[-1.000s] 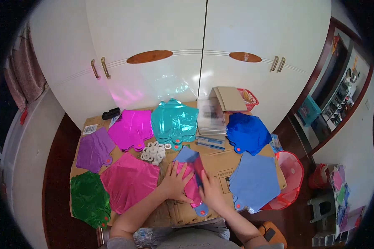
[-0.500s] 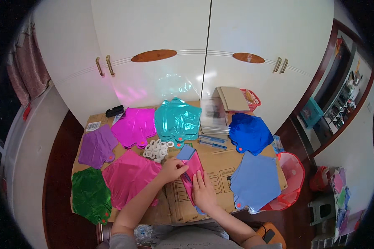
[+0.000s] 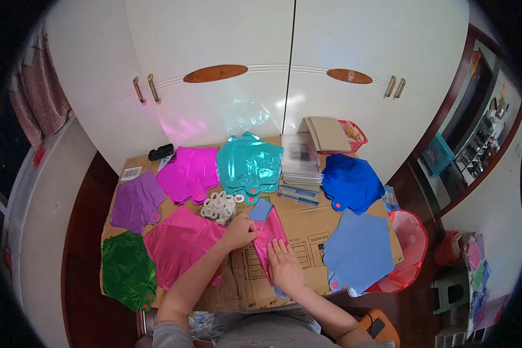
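Note:
In front of me lies a narrow folded bundle of hot pink foil (image 3: 275, 230), with light blue foil (image 3: 261, 210) showing at its far end and a little at its near end. My left hand (image 3: 239, 233) pinches the bundle's left edge, near the far end. Flat on the near half rests my right hand (image 3: 285, 269), fingers stretched out over the pink foil. Just beyond my left hand is a pile of white rings (image 3: 219, 207). A stack of flat pink foil sheets (image 3: 182, 246) lies under my left forearm, and light blue ones (image 3: 359, 249) lie on the right.
Flattened cardboard (image 3: 304, 223) covers the table. Around it lie more foil stacks: green (image 3: 127, 269), purple (image 3: 136, 203), magenta (image 3: 188, 174), teal (image 3: 249, 165) and dark blue (image 3: 352, 182). Clear packets (image 3: 300, 156) stand at the back, beside a red basket (image 3: 356, 136). A red tub (image 3: 410, 249) is right.
The pink foil's left side now lies flatter over the bundle, covering a dark strip seen before. Both hands stay in nearly the same places; the whole view has shifted slightly.

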`<state>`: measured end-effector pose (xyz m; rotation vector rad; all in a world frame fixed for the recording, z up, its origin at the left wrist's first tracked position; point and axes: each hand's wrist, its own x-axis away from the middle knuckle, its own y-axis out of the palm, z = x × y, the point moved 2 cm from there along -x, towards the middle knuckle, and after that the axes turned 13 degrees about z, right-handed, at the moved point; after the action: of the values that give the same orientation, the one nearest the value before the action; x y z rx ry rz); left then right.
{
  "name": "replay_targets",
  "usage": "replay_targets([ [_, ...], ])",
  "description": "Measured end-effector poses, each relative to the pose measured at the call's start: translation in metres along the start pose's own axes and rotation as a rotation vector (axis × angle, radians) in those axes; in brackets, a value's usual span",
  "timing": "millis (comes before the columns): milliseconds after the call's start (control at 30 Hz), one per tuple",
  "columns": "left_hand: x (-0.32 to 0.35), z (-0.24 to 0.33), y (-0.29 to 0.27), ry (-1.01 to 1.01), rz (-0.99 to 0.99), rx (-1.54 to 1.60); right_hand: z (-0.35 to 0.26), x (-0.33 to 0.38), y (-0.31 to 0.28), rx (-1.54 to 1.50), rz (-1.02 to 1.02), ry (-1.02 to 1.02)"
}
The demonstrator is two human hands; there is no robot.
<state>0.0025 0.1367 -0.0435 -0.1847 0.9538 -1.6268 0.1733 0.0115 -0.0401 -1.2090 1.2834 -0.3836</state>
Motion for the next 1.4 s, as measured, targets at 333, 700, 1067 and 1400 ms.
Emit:
replay_targets([
  [333, 0.000, 0.002, -0.003, 0.001, -0.035, -0.021, -0.001, -0.001, -0.001, -0.027, 0.014, 0.009],
  [700, 0.015, 0.064, 0.032, 0.343, -0.127, 0.012, 0.003, 0.004, 0.005, -0.080, -0.084, 0.047],
  [1067, -0.003, 0.059, 0.038, 0.171, -0.185, -0.234, 0.003, 0.002, 0.003, -0.111, -0.018, 0.047],
  [1400, -0.023, 0.046, 0.051, 0.022, -0.186, -0.264, 0.003, 0.003, 0.006, -0.092, 0.004, 0.041],
])
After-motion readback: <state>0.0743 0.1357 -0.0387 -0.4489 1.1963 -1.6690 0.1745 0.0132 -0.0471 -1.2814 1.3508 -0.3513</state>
